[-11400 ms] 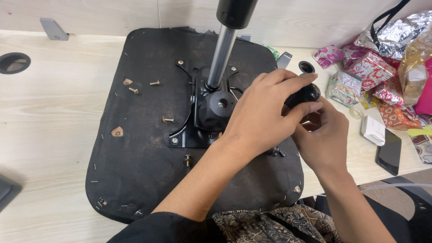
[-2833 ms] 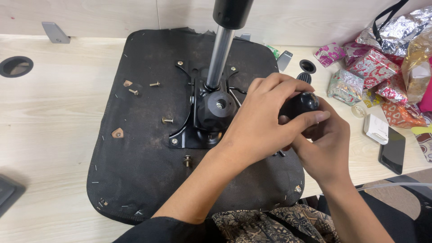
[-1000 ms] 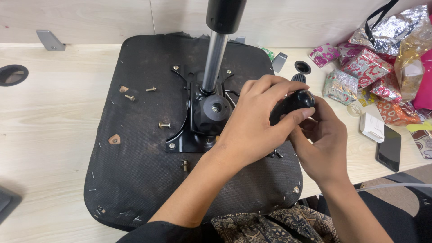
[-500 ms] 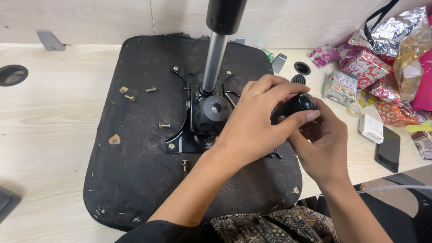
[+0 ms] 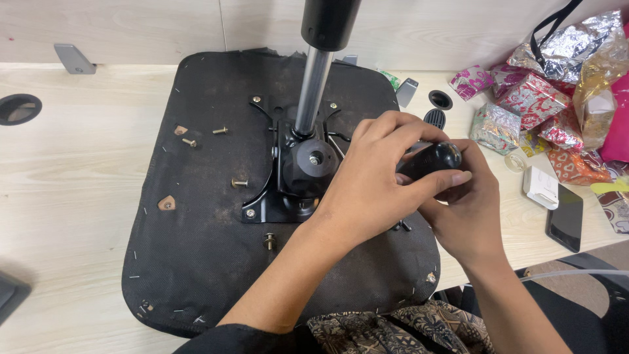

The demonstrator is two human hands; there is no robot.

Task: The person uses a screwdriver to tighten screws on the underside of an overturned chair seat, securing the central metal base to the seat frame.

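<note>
An upside-down black chair seat (image 5: 209,216) lies on the wooden table, with a black metal mechanism plate (image 5: 298,174) and a chrome gas cylinder (image 5: 313,85) rising from it. My left hand (image 5: 377,183) wraps over a black lever knob (image 5: 432,159) at the plate's right side. My right hand (image 5: 468,210) cups the same knob from below and the right. Loose bolts (image 5: 239,183) lie on the seat underside, left of the plate.
Shiny wrapped parcels (image 5: 531,98) are piled at the right rear of the table. A white box (image 5: 539,187) and a dark phone (image 5: 565,216) lie near the right edge. A round cable hole (image 5: 18,108) is at far left. The wall runs behind the seat.
Both hands have stayed on the knob with only small shifts of grip. The seat and bolts have not moved.
</note>
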